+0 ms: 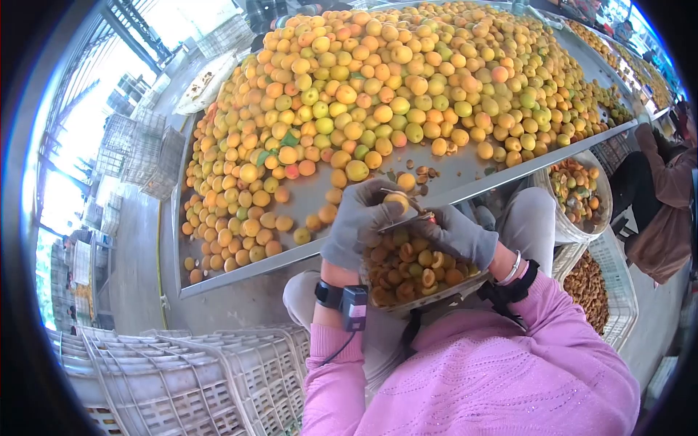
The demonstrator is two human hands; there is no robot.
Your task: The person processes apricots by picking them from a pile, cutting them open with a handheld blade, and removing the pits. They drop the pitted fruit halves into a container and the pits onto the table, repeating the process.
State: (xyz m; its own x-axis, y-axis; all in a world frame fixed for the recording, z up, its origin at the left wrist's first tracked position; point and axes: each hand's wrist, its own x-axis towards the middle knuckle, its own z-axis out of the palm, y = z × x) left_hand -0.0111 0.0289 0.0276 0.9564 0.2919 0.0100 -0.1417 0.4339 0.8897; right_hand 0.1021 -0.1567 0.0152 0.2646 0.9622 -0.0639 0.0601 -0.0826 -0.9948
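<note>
My left hand (359, 218), in a grey glove, is closed around a yellow-orange apricot (397, 201) above a container on my lap. Opposite it, my right hand (459, 234), gloved too, is closed on a small tool with a red part (430, 217), whose far end meets the fruit. Below both hands the container (436, 296) holds halved apricots (414, 272). Just beyond the hands, a metal table (465, 174) carries a large heap of whole apricots (342, 94), with a few scraps near its edge.
White plastic crates (196, 378) stand at the lower left. To the right are a bucket (576, 234) of apricot pieces and a crate (618, 291) of brown pits. Another person (658, 196) sits at the far right. The table's raised metal rim runs just ahead of my knees.
</note>
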